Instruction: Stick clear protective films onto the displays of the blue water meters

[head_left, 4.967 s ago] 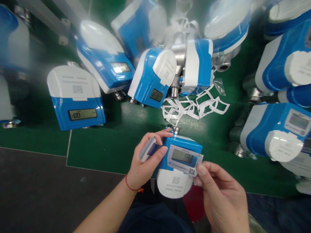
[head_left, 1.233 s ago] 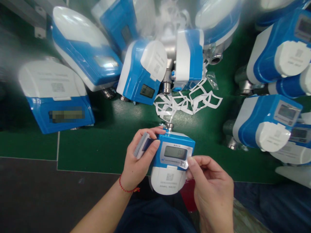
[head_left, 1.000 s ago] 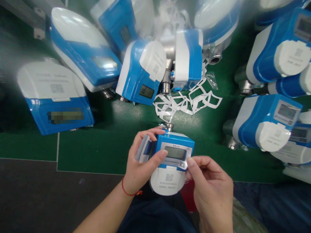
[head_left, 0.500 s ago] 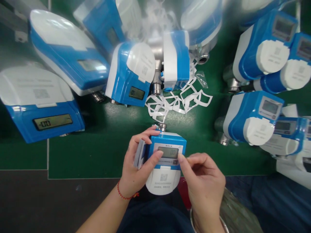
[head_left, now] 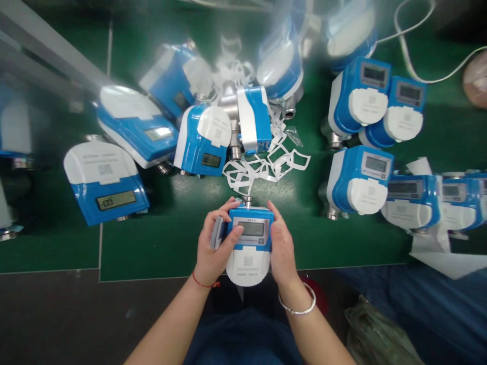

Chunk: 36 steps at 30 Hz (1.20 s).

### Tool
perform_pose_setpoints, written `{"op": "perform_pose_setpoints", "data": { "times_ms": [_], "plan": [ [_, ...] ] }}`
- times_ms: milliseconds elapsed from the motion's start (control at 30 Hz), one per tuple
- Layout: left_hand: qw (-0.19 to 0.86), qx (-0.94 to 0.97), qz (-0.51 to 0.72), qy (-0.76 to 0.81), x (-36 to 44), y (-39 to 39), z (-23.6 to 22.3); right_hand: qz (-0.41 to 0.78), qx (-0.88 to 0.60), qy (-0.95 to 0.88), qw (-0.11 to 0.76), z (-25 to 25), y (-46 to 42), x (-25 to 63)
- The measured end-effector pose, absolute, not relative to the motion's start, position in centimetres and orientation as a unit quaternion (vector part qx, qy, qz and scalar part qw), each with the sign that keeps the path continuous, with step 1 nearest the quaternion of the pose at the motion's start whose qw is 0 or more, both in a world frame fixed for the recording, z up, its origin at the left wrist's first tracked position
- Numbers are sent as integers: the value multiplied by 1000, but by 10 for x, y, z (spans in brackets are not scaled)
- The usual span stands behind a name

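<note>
A blue and white water meter (head_left: pixel 248 258) with a grey label round its display lies between my two hands at the table's front edge. My left hand (head_left: pixel 215 243) grips its left side, thumb over the display's edge, and also holds a small stack of grey label plates (head_left: pixel 217 233) against the palm. Along the meter's right side, my right hand (head_left: pixel 282 243) is wrapped with its fingers partly hidden. A metal pipe fitting (head_left: pixel 247 201) sticks out at the meter's far end. White cut-out frames (head_left: pixel 243 177) of backing lie tangled just beyond it.
Several more meters stand on the green table (head_left: pixel 171 248), among them one at the left (head_left: pixel 106 182) and one at the right (head_left: pixel 359 180). A crumpled plastic bag (head_left: pixel 292 136) lies near the backing scraps. A white cable (head_left: pixel 407 56) curls at the back right, and white paper (head_left: pixel 449 261) hangs at the right edge.
My right hand has gone from a pinch at the label's right edge to holding the meter's right side. The left hand keeps its grip. The view has shifted and takes in more of the table.
</note>
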<state>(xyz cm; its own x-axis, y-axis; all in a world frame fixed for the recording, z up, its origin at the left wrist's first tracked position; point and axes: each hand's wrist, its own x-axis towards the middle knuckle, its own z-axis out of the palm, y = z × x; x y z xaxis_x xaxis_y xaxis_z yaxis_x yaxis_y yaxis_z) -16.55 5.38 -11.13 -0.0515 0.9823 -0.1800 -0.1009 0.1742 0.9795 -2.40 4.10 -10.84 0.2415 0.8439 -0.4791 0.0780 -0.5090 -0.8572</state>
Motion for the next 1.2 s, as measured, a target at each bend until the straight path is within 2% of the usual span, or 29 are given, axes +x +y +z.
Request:
{"op": "perform_pose_setpoints", "data": {
  "times_ms": [167,433,600,733,933,1200],
  "plan": [
    [583,318,495,561,-163,55,-113,517,-695,-363,342,-112,33,-22],
    [578,209,447,650,-166,6,-113,459,-695,-413,368,-109,18,-16],
    [605,194,384,670,-164,-2,-98,257,-808,-358,392,-96,-3,40],
    [620,179,370,668,-154,5,-94,142,-839,-368,375,-93,34,105],
    [639,189,370,647,-110,18,-95,151,-809,-471,318,-107,90,127],
    [663,227,388,599,-29,71,-105,117,-810,-493,295,-114,48,166]
  ]
}}
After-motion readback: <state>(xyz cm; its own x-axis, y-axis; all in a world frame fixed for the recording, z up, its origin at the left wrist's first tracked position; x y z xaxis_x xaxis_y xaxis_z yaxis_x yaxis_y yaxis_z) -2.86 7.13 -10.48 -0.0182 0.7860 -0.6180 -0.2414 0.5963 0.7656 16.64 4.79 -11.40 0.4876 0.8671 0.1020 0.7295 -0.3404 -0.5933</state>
